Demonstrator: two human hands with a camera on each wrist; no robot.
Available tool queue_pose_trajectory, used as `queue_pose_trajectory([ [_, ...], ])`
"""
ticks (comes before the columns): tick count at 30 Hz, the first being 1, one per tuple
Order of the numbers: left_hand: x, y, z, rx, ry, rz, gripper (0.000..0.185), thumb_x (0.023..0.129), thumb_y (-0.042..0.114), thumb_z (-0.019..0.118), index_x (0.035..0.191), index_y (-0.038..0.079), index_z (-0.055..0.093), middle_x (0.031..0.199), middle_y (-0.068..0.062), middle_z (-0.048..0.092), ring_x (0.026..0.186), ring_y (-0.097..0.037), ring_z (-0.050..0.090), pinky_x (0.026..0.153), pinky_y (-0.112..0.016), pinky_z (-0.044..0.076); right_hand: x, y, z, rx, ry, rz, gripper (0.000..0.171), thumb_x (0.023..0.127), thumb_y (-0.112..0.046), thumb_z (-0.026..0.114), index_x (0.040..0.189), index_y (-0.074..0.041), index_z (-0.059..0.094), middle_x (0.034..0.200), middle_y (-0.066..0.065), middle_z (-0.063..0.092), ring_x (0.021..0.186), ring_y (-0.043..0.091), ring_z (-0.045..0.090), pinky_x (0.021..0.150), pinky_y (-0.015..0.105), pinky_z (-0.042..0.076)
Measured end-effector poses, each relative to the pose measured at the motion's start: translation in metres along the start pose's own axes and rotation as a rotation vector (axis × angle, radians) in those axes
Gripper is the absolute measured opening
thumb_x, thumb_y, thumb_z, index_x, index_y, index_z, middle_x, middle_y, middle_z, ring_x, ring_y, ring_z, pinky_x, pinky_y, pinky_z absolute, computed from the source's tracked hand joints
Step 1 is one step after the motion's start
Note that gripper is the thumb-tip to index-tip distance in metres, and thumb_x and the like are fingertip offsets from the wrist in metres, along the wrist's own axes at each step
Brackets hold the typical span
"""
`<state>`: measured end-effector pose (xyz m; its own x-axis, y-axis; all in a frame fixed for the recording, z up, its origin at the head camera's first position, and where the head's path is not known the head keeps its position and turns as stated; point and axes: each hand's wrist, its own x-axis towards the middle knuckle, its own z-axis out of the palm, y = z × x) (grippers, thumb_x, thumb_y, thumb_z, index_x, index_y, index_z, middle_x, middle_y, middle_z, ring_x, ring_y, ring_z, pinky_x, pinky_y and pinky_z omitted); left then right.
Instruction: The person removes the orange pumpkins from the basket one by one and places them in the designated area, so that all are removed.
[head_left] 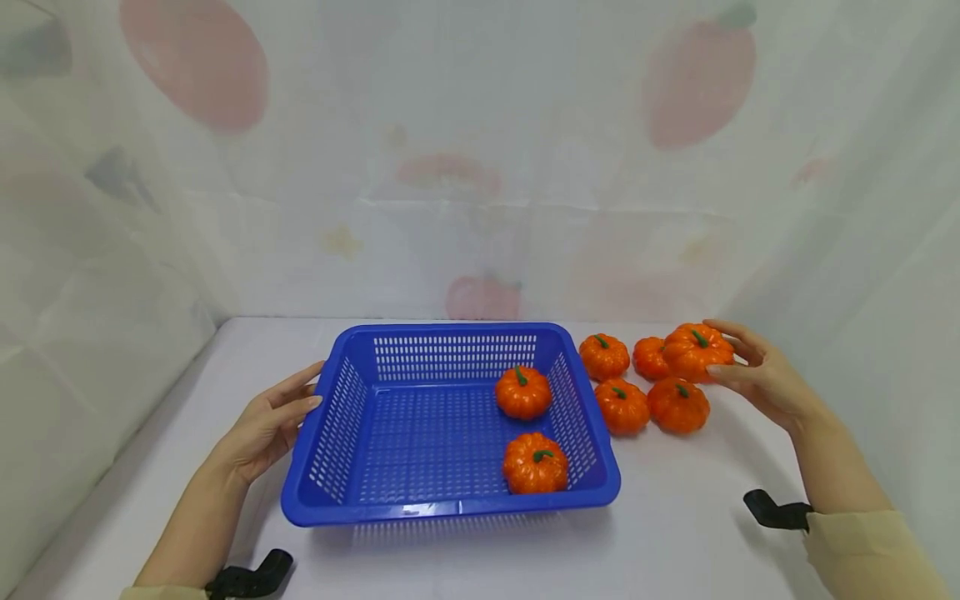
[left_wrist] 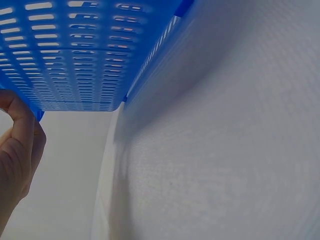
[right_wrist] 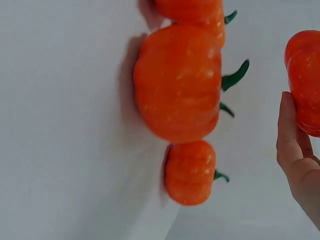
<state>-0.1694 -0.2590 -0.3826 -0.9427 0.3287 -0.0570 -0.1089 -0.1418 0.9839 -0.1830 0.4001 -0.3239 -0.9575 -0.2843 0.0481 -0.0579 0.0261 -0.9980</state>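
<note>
L hand (head_left: 268, 423): fingers straight, resting flat against outer L wall of blue basket (head_left: 341, 421); nothing gripped. L wrist view shows fingertips (left_wrist: 22, 125) at basket rim, basket underside close overhead.

R hand (head_left: 757, 377): fingers and thumb curled round the raised pumpkin (head_left: 695, 350), held just above the group on the table. R wrist view confirms a fingertip (right_wrist: 289, 130) touching that pumpkin's side.

Basket stands on white table (head_left: 675, 533), centre, long side toward person. Inside, R half: 2 pumpkins, one near far wall (head_left: 522, 393), one at near R corner (head_left: 535, 463).

Outside, just R of basket: 4 more pumpkins clustered, approx. touching – far L (head_left: 603, 357), far R (head_left: 649, 358) partly hidden by held one, near L (head_left: 622, 407), near R (head_left: 678, 406).

Backdrop: translucent curtain w/ fruit print (head_left: 480, 167).
</note>
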Motion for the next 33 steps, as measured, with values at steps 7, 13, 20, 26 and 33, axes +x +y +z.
queue_pose_trajectory([
  [7,0.0,-0.001,0.0,0.022,0.012,-0.004,0.061,0.103,0.008,0.047,0.158,0.014,0.023,0.114,0.005,0.064,0.094,-0.008,0.07,0.08,-0.025,0.061,-0.009,0.014,-0.023,-0.004,0.032,0.034,0.054,0.095,0.004,0.051,0.143,-0.02,0.047,0.132,-0.011,0.049,0.106,0.003,0.064,0.088,0.019,0.057],
  [13,0.0,0.0,0.001,0.015,0.006,-0.001,0.061,0.103,0.007,0.047,0.158,0.014,0.022,0.115,0.005,0.063,0.095,-0.008,0.07,0.08,-0.025,0.061,-0.015,0.022,-0.042,0.034,0.08,0.081,0.052,0.096,0.004,0.052,0.14,-0.023,0.052,0.13,-0.012,0.045,0.104,0.002,0.064,0.085,0.02,0.059],
  [20,0.001,0.0,0.001,0.01,0.007,-0.002,0.062,0.103,0.007,0.048,0.158,0.014,0.022,0.115,0.005,0.064,0.095,-0.008,0.07,0.08,-0.025,0.061,-0.023,0.034,-0.061,0.095,0.101,0.133,0.048,0.097,0.004,0.051,0.132,-0.028,0.057,0.123,-0.014,0.052,0.102,0.004,0.064,0.084,0.022,0.06],
  [26,0.001,0.0,0.001,-0.003,0.002,-0.004,0.062,0.103,0.007,0.047,0.158,0.014,0.022,0.113,0.004,0.064,0.095,-0.008,0.07,0.08,-0.025,0.061,-0.031,0.045,-0.073,0.084,0.095,0.192,0.044,0.098,0.0,0.051,0.127,-0.032,0.057,0.118,-0.02,0.057,0.101,0.003,0.065,0.083,0.023,0.06],
  [33,0.0,-0.001,0.001,-0.006,0.002,-0.005,0.062,0.102,0.007,0.048,0.158,0.013,0.022,0.113,0.004,0.064,0.095,-0.008,0.07,0.081,-0.025,0.061,-0.038,0.06,-0.081,0.024,0.093,0.274,0.042,0.098,-0.004,0.053,0.121,-0.038,0.058,0.113,-0.026,0.057,0.099,-0.001,0.064,0.082,0.02,0.059],
])
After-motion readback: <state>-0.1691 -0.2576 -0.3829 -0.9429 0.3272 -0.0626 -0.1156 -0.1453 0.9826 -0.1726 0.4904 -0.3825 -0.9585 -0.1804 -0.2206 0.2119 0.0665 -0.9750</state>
